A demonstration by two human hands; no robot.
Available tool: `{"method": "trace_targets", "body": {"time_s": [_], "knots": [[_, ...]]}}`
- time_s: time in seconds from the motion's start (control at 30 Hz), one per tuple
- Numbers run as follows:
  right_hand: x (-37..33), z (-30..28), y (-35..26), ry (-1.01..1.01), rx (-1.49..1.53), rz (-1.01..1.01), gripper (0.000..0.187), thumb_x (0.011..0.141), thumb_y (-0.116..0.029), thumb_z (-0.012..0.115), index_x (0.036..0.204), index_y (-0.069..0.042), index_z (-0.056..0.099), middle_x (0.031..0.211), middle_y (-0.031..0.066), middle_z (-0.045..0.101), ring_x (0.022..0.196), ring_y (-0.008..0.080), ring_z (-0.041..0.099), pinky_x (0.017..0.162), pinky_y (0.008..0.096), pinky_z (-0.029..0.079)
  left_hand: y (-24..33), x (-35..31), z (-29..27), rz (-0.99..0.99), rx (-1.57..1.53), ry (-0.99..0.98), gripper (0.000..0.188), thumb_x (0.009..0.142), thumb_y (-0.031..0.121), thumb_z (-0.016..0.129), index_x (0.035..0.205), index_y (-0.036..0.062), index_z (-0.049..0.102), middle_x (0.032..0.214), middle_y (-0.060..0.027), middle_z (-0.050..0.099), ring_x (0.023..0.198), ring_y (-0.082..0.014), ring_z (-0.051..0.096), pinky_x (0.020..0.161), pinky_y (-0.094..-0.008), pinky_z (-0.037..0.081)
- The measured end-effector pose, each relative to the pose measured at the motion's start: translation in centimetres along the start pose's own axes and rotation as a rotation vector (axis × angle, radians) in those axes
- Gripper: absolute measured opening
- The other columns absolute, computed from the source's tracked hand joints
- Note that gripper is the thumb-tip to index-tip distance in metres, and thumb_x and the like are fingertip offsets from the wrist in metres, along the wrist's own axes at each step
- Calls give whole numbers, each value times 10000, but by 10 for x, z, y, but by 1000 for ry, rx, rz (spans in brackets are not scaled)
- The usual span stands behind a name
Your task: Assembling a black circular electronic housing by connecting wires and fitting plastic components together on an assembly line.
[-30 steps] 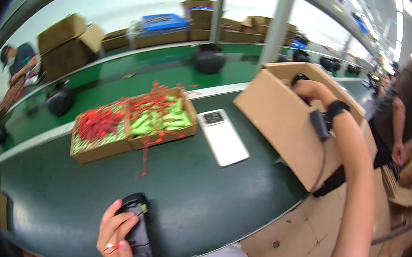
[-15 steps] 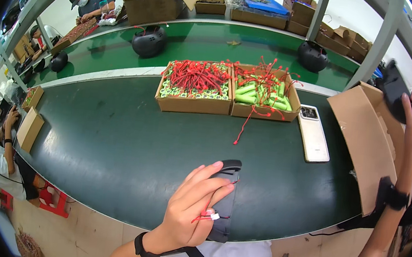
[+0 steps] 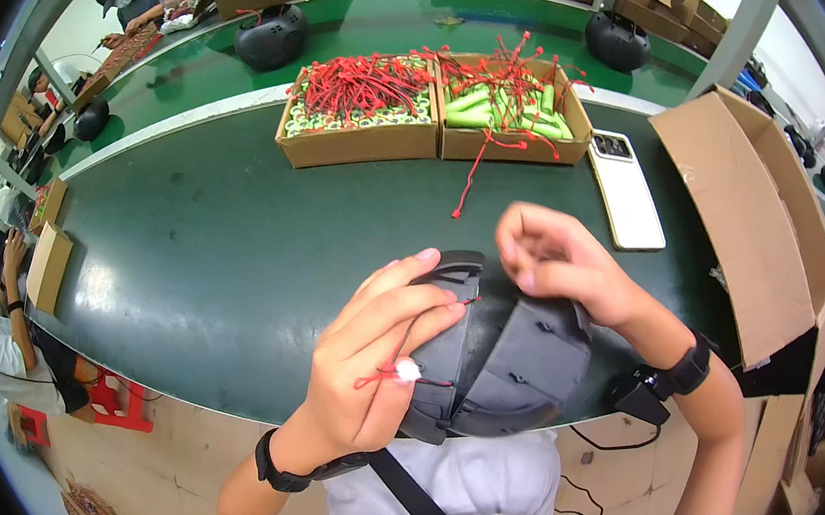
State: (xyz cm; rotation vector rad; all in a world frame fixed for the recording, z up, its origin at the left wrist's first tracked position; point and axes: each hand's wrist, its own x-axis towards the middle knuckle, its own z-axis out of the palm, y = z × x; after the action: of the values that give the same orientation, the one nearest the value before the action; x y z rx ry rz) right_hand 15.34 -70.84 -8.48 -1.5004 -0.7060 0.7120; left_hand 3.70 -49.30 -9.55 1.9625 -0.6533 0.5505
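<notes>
Gripping a black shell (image 3: 438,346) with the left hand (image 3: 361,368) at the near edge of the bench (image 3: 220,268). Against that hand, red wire (image 3: 375,378) and a white plug (image 3: 408,370). Just beside, a second black shell (image 3: 534,361). Curling the right hand (image 3: 563,263) at its top edge, too blurred to tell if pinching it. Farther off, a white phone (image 3: 632,200), a big box (image 3: 738,221) at the right, and two small boxes (image 3: 359,148) of green cells (image 3: 470,113) and red leads (image 3: 370,90). Beyond, a green belt (image 3: 386,29) with black cases (image 3: 616,43).
</notes>
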Motion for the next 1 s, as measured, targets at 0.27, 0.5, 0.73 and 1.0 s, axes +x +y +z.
{"method": "trace_targets", "body": {"time_s": [0.27, 0.5, 0.73, 1.0], "knots": [[23, 16, 15, 1, 290, -97, 349, 916, -198, 515, 1166, 43, 547, 1218, 193, 583, 1191, 261, 554, 1060, 374, 388, 1, -1, 11, 31, 13, -6, 419, 914, 150, 381, 1021, -130, 675, 1060, -174, 629, 1191, -392, 528, 1017, -483, 381], [28, 17, 22, -137, 336, -189, 383, 951, -222, 474, 1133, 83, 618, 1129, 166, 649, 1077, 224, 606, 995, 321, 428, -4, 2, 11, 30, -36, -2, 401, 888, 163, 406, 991, -94, 696, 1039, -166, 649, 1173, -391, 538, 1014, -503, 381], [29, 21, 22, -159, 348, -170, 452, 971, -290, 416, 1118, 80, 629, 1119, 161, 649, 1089, 215, 584, 1007, 322, 399, -6, 4, 11, 50, -28, -23, 402, 882, 176, 410, 980, -80, 704, 1023, -166, 653, 1165, -395, 541, 1014, -515, 377], [22, 12, 15, 94, 213, -107, 401, 970, -345, 453, 1083, -17, 654, 1068, 89, 671, 1044, 155, 595, 940, 313, 435, -4, 2, 14, 21, -46, 17, 392, 901, 151, 403, 972, -100, 696, 1006, -177, 648, 1149, -396, 548, 981, -505, 398]]}}
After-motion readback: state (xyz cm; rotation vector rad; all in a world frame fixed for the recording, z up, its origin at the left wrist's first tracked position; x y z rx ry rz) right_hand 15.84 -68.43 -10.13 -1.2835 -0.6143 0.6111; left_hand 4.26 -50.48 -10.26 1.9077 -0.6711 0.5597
